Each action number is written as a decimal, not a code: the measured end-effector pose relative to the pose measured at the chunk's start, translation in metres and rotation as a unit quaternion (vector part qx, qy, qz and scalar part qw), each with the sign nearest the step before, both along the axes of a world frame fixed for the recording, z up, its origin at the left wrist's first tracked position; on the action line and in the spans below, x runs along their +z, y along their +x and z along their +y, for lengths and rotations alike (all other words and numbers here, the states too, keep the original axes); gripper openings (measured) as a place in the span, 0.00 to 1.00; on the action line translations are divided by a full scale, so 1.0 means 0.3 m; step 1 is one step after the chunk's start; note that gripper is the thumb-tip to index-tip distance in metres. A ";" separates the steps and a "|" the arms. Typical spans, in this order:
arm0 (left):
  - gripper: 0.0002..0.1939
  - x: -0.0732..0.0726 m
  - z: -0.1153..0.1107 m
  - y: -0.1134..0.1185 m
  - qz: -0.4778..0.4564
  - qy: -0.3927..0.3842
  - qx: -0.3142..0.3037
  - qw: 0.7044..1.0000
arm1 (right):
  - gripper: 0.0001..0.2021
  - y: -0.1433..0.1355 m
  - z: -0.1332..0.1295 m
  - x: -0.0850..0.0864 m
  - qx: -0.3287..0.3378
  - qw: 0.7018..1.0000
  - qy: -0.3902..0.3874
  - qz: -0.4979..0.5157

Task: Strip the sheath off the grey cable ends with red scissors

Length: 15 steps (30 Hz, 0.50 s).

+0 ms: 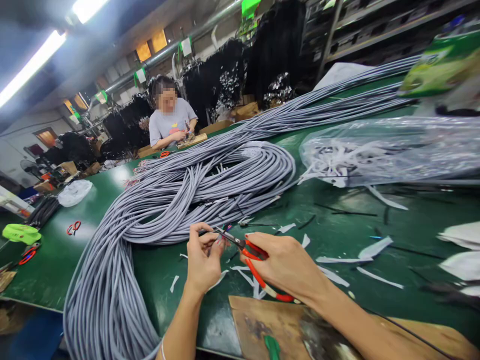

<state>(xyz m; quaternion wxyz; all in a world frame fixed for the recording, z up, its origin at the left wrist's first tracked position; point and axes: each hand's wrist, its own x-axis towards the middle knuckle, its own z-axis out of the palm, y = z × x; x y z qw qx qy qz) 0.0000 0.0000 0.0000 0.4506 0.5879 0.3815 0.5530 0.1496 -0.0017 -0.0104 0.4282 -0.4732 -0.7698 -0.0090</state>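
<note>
Right grip [287, 262] is found wrapped around red-handled cutters [256, 272], with fingers curled about the handles, which are slightly parted. The tool is pointed toward the left, its tip brought up to the fingers of the left grip [204, 260]. Whether the cutting edges are parted or met cannot be told at this size. The left grip is drawn into a pinch, thumb and fingertips being closed on thin wire ends [225, 242]; pinkish strands are seen between the fingertips and the tool.

Both grips are held above the green worktop [165, 295], just in front of a large mass of grey cables [161, 180]. These are laid in overlapping loops, and one thick run is bent down toward the near edge at the left. White strips [333, 276] are scattered around and to the right of the right grip. A clear plastic bag [360, 155] with white pieces inside is placed beyond them. A brown board [258, 320] is positioned below the right forearm. Another pair of red-handled snips [74, 228] is noted on the left. Across the worktop, a co-worker [172, 120] is seated, with both hands held together.
</note>
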 end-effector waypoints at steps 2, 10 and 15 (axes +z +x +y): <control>0.19 0.010 0.011 0.001 -0.049 -0.048 -0.012 0.998 | 0.16 0.007 0.009 0.002 -0.029 0.999 0.004 0.046; 0.20 0.056 0.039 -0.012 -0.146 -0.209 -0.090 0.963 | 0.17 0.033 0.041 0.042 -0.227 0.946 -0.228 -0.044; 0.17 0.054 -0.122 0.006 -0.042 -0.336 -0.213 0.916 | 0.13 0.039 0.044 0.066 -0.171 0.894 -0.377 -0.173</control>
